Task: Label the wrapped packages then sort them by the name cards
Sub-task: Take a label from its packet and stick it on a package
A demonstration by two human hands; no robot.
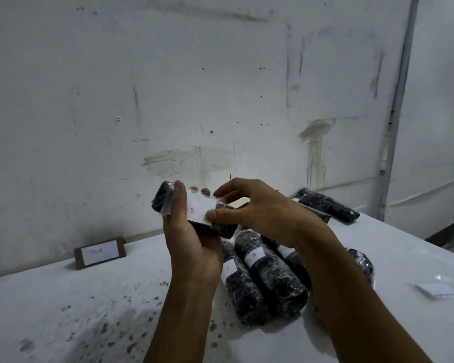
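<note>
My left hand point(192, 247) holds a dark package wrapped in clear film point(163, 199) up above the table. A white label marked B point(201, 209) lies on the package. My right hand point(249, 208) pinches the label's right edge between thumb and fingers and presses it against the wrap. Below my hands lie several more wrapped dark packages, one labelled A point(243, 292) and one labelled B point(270, 273). A brown name card with a white slip point(99, 252) leans against the wall at the left.
Two more wrapped packages point(328, 205) lie at the far right of the white, speckled table point(89, 310). Loose white labels with clear tape point(435, 289) rest near the right edge. A stained white wall stands right behind the table.
</note>
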